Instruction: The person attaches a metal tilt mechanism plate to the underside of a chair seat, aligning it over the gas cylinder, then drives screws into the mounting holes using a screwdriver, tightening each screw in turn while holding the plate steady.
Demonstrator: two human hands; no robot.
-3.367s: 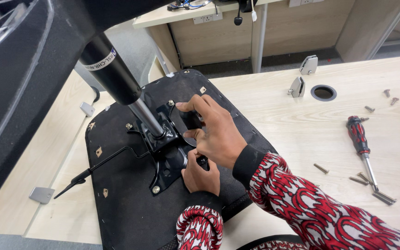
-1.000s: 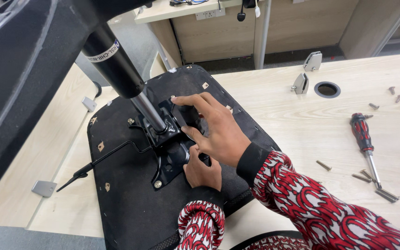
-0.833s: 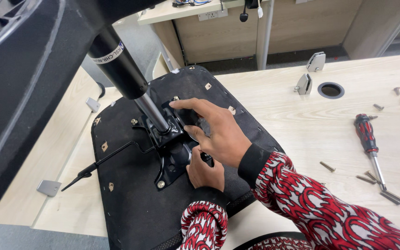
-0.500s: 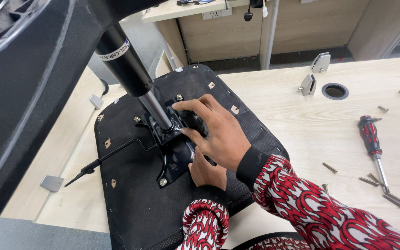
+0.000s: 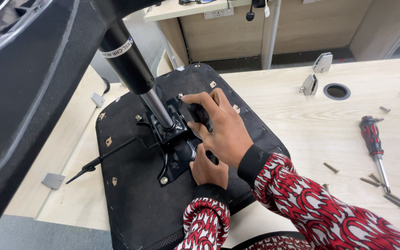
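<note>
Right hand lies over the black metal mechanism plate, fingers curled around its upper edge. Left hand sits just below, pressed against the plate's lower right side; its fingers are hidden under the right hand, so its grip cannot be told. The plate is bolted at the middle of the upturned black seat base, which rests on the tabletop. A gas lift cylinder rises from the plate, tilted up-left. A thin black lever runs left from the plate. Right of the seat base, well apart: red-handled screwdriver, loose screws, two metal brackets, a round cable hole.
</note>
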